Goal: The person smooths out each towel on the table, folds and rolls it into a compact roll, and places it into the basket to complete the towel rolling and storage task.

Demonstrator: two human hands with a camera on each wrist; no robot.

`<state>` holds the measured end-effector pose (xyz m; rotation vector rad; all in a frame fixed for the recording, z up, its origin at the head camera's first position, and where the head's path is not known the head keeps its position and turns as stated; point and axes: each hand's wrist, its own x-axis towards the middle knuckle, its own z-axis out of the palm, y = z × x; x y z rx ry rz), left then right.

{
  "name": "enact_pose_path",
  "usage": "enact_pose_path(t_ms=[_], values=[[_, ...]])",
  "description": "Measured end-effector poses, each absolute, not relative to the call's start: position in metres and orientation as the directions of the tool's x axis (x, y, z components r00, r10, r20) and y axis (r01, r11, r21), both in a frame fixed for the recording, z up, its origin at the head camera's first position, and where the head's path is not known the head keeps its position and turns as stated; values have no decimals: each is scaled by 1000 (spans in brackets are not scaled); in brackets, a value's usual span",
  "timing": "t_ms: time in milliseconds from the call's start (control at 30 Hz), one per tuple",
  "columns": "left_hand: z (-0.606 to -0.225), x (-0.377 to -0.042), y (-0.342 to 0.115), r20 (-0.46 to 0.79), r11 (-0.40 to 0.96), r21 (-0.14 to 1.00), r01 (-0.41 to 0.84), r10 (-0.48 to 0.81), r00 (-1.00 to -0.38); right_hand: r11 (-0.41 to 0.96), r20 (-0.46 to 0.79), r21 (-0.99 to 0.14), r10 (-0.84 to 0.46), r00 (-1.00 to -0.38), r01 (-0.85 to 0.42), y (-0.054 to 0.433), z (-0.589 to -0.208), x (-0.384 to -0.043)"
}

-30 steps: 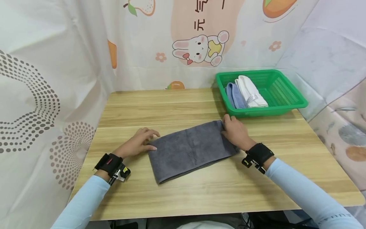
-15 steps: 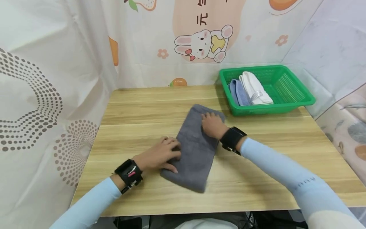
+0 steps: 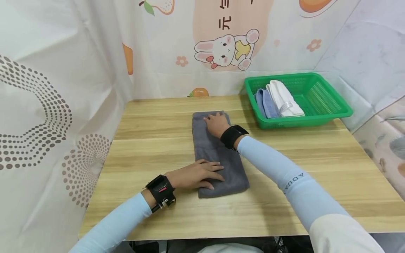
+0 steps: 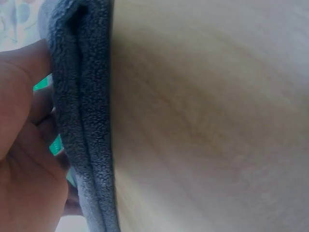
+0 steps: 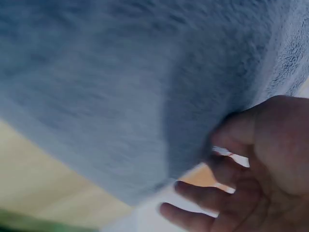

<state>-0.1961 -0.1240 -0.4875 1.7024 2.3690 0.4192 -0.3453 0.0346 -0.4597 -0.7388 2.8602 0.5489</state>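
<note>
A grey towel (image 3: 218,151), folded into a long strip, lies on the wooden table with its long side running away from me. My left hand (image 3: 197,174) rests across the near part of it, fingers spread. Layered folds of the towel (image 4: 84,116) show beside that hand's thumb in the left wrist view. At the far end, my right hand (image 3: 217,124) touches the top of the towel. In the right wrist view the thumb of that hand meets the cloth (image 5: 120,96), while the other fingers are spread and fairly straight.
A green plastic basket (image 3: 303,123) stands at the table's back right. Inside it, a blue folded cloth (image 3: 267,103) leans beside a white folded cloth (image 3: 283,98). Printed curtains hang behind and at the sides of the wooden table (image 3: 152,140).
The towel has turned from lying sideways to pointing away from me, and looks narrower. My right hand moved left to its far end; my left hand moved right onto its near part.
</note>
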Motion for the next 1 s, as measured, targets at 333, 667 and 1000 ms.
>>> enact_pose_path(t_ms=[333,667,1000], values=[[-486,-174,-138,139,354,144,924,917,-373,576,123,95,-816,-565,-812,105,-447,-251],[-496,-158,-163,224,381,163,910,884,-411,370,137,39,-922,-362,-928,148,-467,-148],[-498,-151,-158,209,459,119,880,855,-474,413,172,241,-909,-380,-878,155,-482,-131]])
